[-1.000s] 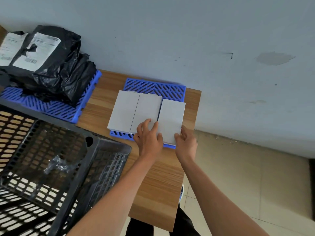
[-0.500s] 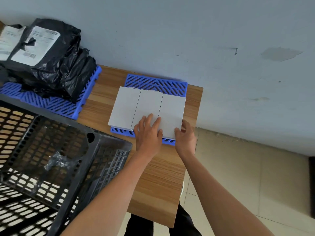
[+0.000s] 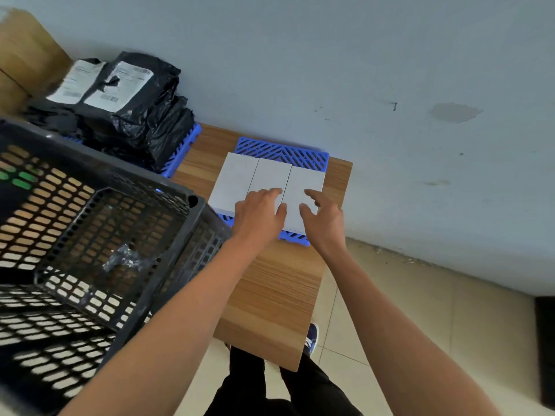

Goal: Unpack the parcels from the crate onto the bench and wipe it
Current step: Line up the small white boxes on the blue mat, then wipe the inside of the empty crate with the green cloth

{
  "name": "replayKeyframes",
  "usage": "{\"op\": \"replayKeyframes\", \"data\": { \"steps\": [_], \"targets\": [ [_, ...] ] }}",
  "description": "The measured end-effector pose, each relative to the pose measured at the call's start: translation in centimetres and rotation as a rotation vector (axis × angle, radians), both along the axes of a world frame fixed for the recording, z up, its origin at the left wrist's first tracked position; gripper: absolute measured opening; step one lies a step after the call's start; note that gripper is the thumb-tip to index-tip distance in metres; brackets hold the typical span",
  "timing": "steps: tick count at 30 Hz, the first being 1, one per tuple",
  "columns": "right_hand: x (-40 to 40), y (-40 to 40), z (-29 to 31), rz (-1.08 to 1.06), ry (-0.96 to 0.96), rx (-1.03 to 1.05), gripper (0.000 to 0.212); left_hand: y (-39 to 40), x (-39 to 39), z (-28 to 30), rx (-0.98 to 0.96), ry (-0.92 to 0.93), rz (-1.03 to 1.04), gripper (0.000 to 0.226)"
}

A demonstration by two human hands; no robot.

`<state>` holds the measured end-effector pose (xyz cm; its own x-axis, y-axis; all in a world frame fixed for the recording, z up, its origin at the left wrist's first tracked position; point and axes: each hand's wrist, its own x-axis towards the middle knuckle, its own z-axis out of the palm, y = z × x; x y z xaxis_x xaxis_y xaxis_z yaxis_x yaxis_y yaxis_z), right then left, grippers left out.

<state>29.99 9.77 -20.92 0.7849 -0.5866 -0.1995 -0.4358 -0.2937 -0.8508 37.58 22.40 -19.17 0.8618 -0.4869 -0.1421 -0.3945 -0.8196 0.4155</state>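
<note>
Three flat white boxes lie side by side on a blue grid mat [image 3: 282, 151] at the far right of the wooden bench [image 3: 279, 289]: a left box [image 3: 232, 181], a middle box [image 3: 271, 175] and a right box [image 3: 306, 183]. My left hand [image 3: 259, 216] hovers over the near end of the middle box with fingers loosely spread. My right hand [image 3: 324, 219] is over the near end of the right box, fingers spread and holding nothing. The black perforated crate [image 3: 90, 235] stands at the left, holding only a scrap of clear plastic [image 3: 123, 261].
Black plastic mail bags [image 3: 129, 106] with white labels are piled on a second blue mat [image 3: 183, 150] at the back left. A brown cardboard box [image 3: 21, 58] stands in the far left corner. The wall runs behind the bench; tiled floor lies to the right.
Both hands have come off the white boxes' near edges and now hover with spread fingers. The three boxes now sit flush in a row. My view has pulled back and tilted.
</note>
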Motion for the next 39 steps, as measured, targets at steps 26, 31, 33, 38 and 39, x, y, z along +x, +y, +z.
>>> {"op": "replayKeyframes", "data": {
  "steps": [26, 31, 33, 38, 39],
  "targets": [
    [-2.7, 35.8, 18.1, 0.380, -0.312, -0.263, 0.033, 40.3, -4.7, 19.4, -0.140, -0.313, 0.013, 0.041],
    [-0.7, 42.2, 19.1, 0.505, -0.259, -0.382, 0.033, 48.6, -3.8, 19.3, -0.071, -0.339, 0.083, 0.042],
    [0.4, 43.9, 19.3, 0.551, -0.239, -0.416, 0.035, 50.8, -3.0, 19.0, -0.062, -0.336, 0.111, 0.041],
    [4.1, 47.7, 19.6, 0.620, -0.246, -0.462, 0.035, 54.9, -0.1, 18.0, -0.055, -0.304, 0.147, 0.040],
    [5.1, 48.4, 19.5, 0.638, -0.243, -0.473, 0.035, 55.7, 0.8, 17.7, -0.060, -0.298, 0.153, 0.040]
  ]
}}
